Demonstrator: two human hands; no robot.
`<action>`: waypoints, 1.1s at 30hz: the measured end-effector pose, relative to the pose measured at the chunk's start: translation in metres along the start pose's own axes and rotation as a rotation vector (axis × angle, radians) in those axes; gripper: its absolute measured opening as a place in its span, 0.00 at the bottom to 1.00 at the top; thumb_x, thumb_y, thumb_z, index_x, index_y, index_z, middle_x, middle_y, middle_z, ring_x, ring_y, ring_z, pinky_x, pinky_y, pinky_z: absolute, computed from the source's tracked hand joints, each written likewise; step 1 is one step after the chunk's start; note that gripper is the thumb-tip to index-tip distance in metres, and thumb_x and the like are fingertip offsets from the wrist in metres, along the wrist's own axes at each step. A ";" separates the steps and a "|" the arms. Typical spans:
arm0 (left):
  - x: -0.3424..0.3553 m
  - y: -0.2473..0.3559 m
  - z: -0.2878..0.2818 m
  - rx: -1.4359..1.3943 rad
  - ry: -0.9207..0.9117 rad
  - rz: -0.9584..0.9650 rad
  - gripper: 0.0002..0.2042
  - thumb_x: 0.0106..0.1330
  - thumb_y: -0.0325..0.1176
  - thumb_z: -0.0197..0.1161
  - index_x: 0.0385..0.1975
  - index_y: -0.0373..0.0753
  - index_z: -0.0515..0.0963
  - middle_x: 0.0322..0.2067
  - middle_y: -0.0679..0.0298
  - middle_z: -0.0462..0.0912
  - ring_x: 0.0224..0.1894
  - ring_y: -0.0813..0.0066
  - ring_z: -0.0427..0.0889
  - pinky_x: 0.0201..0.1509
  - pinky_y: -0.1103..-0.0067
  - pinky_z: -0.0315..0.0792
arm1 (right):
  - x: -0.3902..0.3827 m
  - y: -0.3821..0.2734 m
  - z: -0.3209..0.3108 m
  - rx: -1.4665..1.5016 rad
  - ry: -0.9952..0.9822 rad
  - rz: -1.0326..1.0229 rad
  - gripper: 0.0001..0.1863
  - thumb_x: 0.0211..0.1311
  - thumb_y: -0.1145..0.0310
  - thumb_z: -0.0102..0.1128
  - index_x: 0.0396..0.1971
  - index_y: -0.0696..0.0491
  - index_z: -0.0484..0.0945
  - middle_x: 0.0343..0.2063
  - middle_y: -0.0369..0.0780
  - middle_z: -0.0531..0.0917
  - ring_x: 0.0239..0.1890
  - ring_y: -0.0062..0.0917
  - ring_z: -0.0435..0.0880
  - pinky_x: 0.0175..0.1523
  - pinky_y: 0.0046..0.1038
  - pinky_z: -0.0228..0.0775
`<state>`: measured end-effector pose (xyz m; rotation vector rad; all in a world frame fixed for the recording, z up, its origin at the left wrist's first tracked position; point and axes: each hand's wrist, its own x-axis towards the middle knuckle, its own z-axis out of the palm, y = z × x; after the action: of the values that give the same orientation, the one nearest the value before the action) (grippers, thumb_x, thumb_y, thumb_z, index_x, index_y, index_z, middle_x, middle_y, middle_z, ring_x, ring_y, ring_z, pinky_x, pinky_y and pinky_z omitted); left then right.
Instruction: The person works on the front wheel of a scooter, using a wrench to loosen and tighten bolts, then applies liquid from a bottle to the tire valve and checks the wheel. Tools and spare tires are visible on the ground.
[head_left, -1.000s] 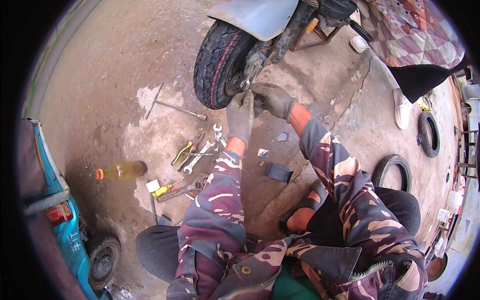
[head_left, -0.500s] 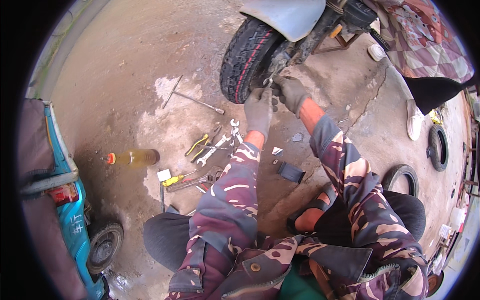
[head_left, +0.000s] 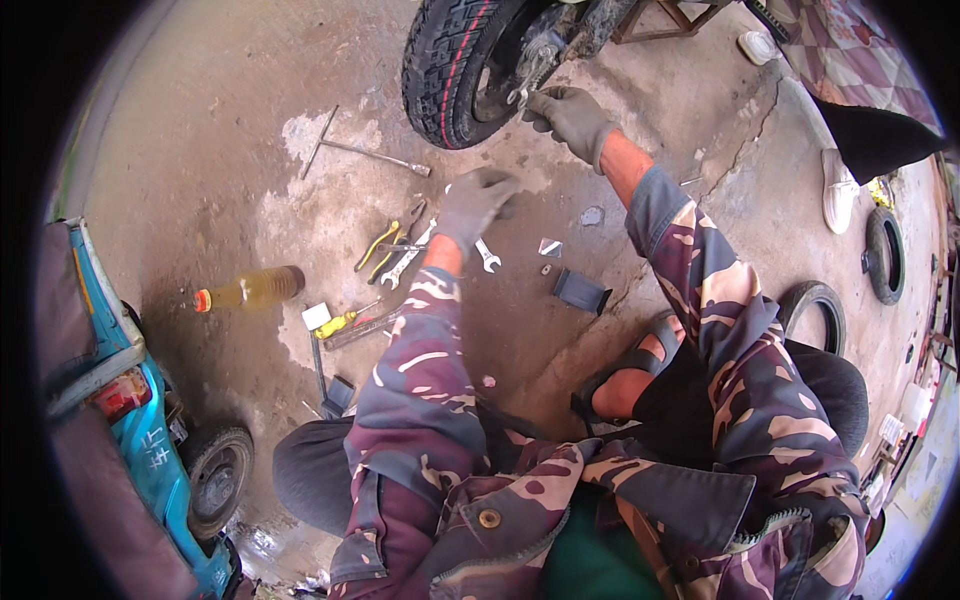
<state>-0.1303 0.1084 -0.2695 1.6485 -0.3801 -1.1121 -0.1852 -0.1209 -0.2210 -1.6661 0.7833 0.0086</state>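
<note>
My right hand (head_left: 572, 120), in a grey glove, is beside the hub of a tyred wheel (head_left: 450, 80) with a red line round its tread. Its fingers are closed at a small silver metal piece (head_left: 517, 97) next to the axle; whether they grip it is hidden. My left hand (head_left: 480, 207), gloved too and slightly blurred, hovers over the tools on the ground, its fingers apart and nothing visible in them. Under and beside it lie an open-ended wrench (head_left: 487, 256), another wrench (head_left: 405, 265) and yellow-and-black pliers (head_left: 377, 246).
A T-handle socket wrench (head_left: 375, 155) lies at the upper left. Left of the tools are a yellow screwdriver (head_left: 337, 324) and a bottle of yellowish liquid (head_left: 255, 288). A blue vehicle (head_left: 150, 440) stands at far left. A dark box (head_left: 581, 291) and loose tyres (head_left: 815, 315) lie to the right.
My left hand has left the wheel hub and moved down and left to the wrenches. My right hand stays at the hub. The view has shifted, so the wheel sits higher.
</note>
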 end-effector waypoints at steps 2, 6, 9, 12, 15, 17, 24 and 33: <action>-0.002 -0.016 -0.030 0.205 0.035 -0.097 0.19 0.73 0.39 0.69 0.54 0.29 0.83 0.39 0.57 0.89 0.33 0.73 0.88 0.39 0.78 0.82 | 0.002 0.002 0.001 -0.001 0.003 0.024 0.20 0.73 0.52 0.64 0.45 0.56 0.86 0.40 0.35 0.90 0.37 0.17 0.84 0.36 0.23 0.73; -0.012 -0.055 -0.069 -0.036 0.225 -0.312 0.17 0.69 0.34 0.72 0.52 0.29 0.83 0.37 0.57 0.90 0.31 0.68 0.89 0.32 0.73 0.83 | 0.000 0.005 0.007 0.115 0.039 -0.007 0.20 0.68 0.53 0.68 0.36 0.58 0.89 0.30 0.37 0.89 0.29 0.19 0.82 0.34 0.24 0.73; -0.009 -0.087 -0.086 -0.067 0.248 -0.335 0.15 0.68 0.32 0.73 0.48 0.28 0.83 0.36 0.55 0.90 0.29 0.64 0.90 0.31 0.72 0.84 | 0.000 0.001 0.007 0.190 0.035 -0.004 0.17 0.67 0.56 0.67 0.36 0.57 0.89 0.33 0.37 0.90 0.29 0.17 0.82 0.32 0.23 0.72; 0.002 -0.116 -0.094 0.090 0.286 -0.320 0.16 0.69 0.32 0.74 0.48 0.27 0.82 0.36 0.54 0.90 0.29 0.64 0.90 0.32 0.71 0.85 | -0.001 -0.003 0.005 0.203 -0.018 0.025 0.15 0.66 0.59 0.67 0.38 0.57 0.89 0.35 0.36 0.90 0.30 0.17 0.81 0.31 0.23 0.71; 0.007 -0.128 -0.094 0.088 0.319 -0.307 0.15 0.69 0.30 0.72 0.49 0.25 0.82 0.35 0.54 0.90 0.29 0.65 0.90 0.32 0.72 0.85 | -0.002 -0.007 0.004 0.231 -0.023 0.045 0.15 0.66 0.60 0.67 0.40 0.57 0.89 0.36 0.36 0.91 0.31 0.16 0.81 0.31 0.22 0.70; 0.004 -0.125 -0.093 -0.016 0.352 -0.294 0.15 0.69 0.29 0.72 0.49 0.25 0.81 0.35 0.54 0.90 0.29 0.65 0.90 0.32 0.72 0.84 | -0.002 -0.008 0.004 0.209 -0.065 0.028 0.17 0.71 0.57 0.64 0.46 0.57 0.86 0.40 0.37 0.90 0.33 0.15 0.82 0.31 0.20 0.69; -0.009 -0.092 -0.051 0.119 0.205 -0.256 0.15 0.70 0.33 0.68 0.49 0.26 0.84 0.35 0.55 0.90 0.31 0.69 0.90 0.34 0.75 0.83 | -0.004 -0.006 0.006 0.309 -0.083 0.007 0.16 0.69 0.58 0.65 0.42 0.56 0.89 0.38 0.36 0.91 0.32 0.15 0.82 0.31 0.20 0.70; -0.043 -0.097 0.101 0.996 -0.064 0.074 0.13 0.67 0.37 0.65 0.49 0.44 0.85 0.42 0.48 0.88 0.46 0.49 0.89 0.54 0.58 0.79 | 0.000 -0.003 0.005 0.273 -0.075 0.001 0.14 0.69 0.60 0.65 0.40 0.56 0.89 0.36 0.36 0.91 0.31 0.17 0.84 0.30 0.21 0.71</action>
<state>-0.2608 0.1179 -0.3351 2.4152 -1.1592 -0.9642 -0.1811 -0.1161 -0.2197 -1.3991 0.6959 -0.0338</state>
